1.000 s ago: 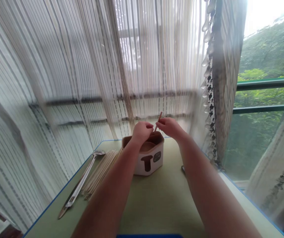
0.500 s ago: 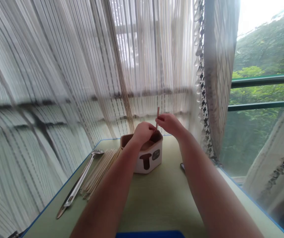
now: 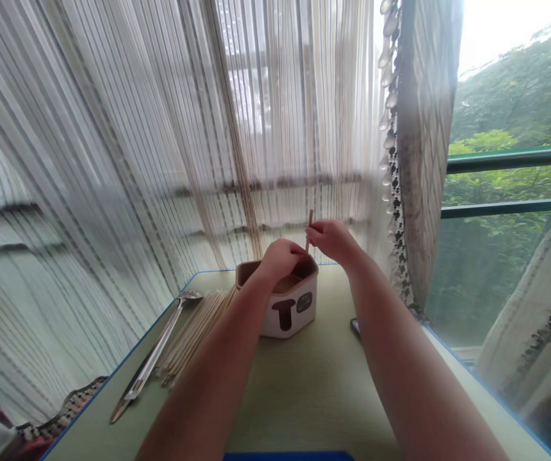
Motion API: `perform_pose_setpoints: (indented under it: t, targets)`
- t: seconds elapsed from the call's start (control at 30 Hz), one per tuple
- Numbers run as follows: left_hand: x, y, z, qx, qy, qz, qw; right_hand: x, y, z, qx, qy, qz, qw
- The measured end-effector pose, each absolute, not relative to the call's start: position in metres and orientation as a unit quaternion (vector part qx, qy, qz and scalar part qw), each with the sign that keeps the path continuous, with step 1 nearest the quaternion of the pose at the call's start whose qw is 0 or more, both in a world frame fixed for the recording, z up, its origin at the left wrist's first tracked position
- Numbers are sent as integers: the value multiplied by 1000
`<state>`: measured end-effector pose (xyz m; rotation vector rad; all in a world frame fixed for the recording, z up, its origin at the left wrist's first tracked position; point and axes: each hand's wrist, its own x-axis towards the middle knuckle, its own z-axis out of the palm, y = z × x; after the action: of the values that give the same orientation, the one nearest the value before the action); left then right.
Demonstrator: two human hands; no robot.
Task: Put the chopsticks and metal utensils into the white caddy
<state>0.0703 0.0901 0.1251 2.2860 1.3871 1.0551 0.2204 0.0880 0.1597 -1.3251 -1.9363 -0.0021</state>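
A sheer striped curtain [image 3: 160, 115] hangs behind the table, and to its right a heavier patterned curtain [image 3: 422, 141] borders a window view of green trees [image 3: 501, 186] crossed by dark green rails [image 3: 510, 158]. The pale green table [image 3: 318, 397] has a blue edge, and near its far side sits a white container [image 3: 303, 322] with a brown rim, a brown interior, and a dark, roughly T-shaped patch on the front beside a small dark label (its lettering is too small to read). The right hand [image 3: 328, 239] is above the container's right far corner, thumb and fingertips pinching a thin brown stick [image 3: 311, 221] that stands nearly upright, slightly tilted, its top poking above the fingers and its lower end reaching down to the rim area. The left hand [image 3: 281, 257] reaches over the container's opening, its fingers drawn close together and pointing toward the stick's lower end; whether they grip it or only hover beside it, I cannot tell. Left of the container, partly behind the left forearm, a bundle of pale thin sticks [image 3: 193, 336] lies slantwise on the table. Just beside the bundle, on its outer side, is a long-handled metal utensil [image 3: 160, 349] with its wide head toward the far edge, and next to it a darker, pointed piece [image 3: 120, 410] shows along its handle. A small dark object [image 3: 355, 326] peeks out by the right forearm, mostly hidden. At the bottom, a strip of something blue [image 3: 287, 456] shows.
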Motion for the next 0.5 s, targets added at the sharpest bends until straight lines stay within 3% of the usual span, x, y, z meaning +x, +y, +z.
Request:
perform_pose_setpoints:
  t: [0.5]
  targets:
    - [69, 84, 127, 810, 413, 356, 216, 229, 81, 165, -523, -768, 22, 370]
